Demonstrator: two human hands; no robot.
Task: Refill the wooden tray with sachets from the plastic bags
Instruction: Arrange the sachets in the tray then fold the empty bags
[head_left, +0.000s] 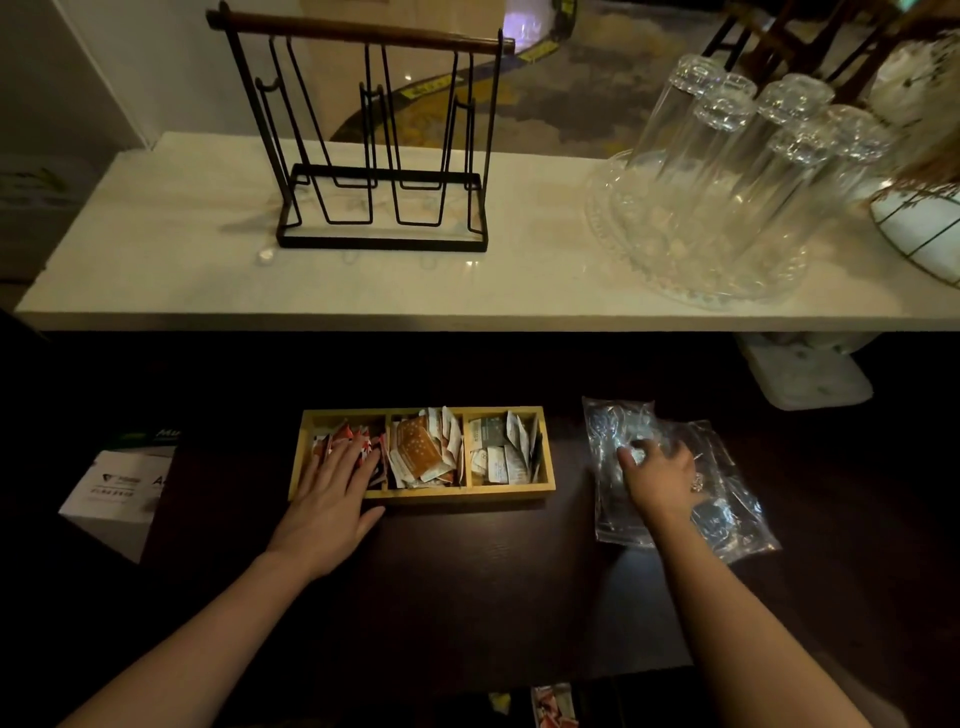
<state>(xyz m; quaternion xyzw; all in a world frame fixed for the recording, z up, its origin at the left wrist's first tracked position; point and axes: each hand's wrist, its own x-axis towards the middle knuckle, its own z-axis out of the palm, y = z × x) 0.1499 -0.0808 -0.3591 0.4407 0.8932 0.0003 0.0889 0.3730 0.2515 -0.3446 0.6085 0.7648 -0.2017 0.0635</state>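
- Wooden tray (422, 498): three compartments, all holding sachets; sits on dark table (467, 582)
- Left hand (332, 499): flat, fingers spread on red sachets (332, 439) in left compartment; grips nothing
- Right hand (662, 480): fingers curled loosely onto clear plastic bags (727, 499), right of tray; bag count unclear
- Five upturned glasses (727, 171) on pale shelf (156, 249); dim room

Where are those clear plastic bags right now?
In the head view, the plastic bags lie on the dark table to the right of the wooden tray, under the right hand.
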